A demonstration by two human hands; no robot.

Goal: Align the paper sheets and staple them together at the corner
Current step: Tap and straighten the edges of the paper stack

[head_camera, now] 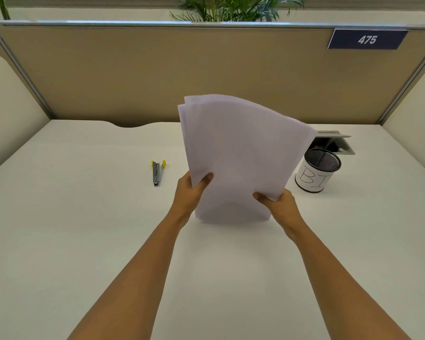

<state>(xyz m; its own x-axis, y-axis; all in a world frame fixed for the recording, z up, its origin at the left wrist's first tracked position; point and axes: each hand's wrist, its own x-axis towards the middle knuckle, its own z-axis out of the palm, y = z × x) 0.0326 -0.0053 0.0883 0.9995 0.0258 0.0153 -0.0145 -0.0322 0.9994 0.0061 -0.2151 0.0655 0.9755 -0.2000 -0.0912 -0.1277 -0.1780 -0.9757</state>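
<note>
the stack of thin white paper sheets stands upright on its lower edge on the pale desk top, long axis running up and away from the person, the top bowing over toward the right. the left hand pinches the lower left edge, thumb on the near face and fingers hidden behind; the right hand clasps the lower right edge the same way. both hands are closed on the sheets, neither is free.

at the upper left corner the sheets are fanned, several edges showing stepped one behind another, so i judge the squaring-up is not yet finished (the bottom edge looks nearly flush where it meets the desk).

the small silver stapler with yellow tips lies flat on the desk to the left of the stack, near the left hand and apart from the paper, its long axis pointing roughly away from the person. the left hand is clearly the nearer one to it, and nothing lies between them.

to the right, just beside the stack's right edge, stands a black mesh pen cup with a white paper label, and behind it an open grey cable hatch in the desk. the cup could be brushed if the sheets tip further right. a tan fabric partition closes the back of the desk.
</note>
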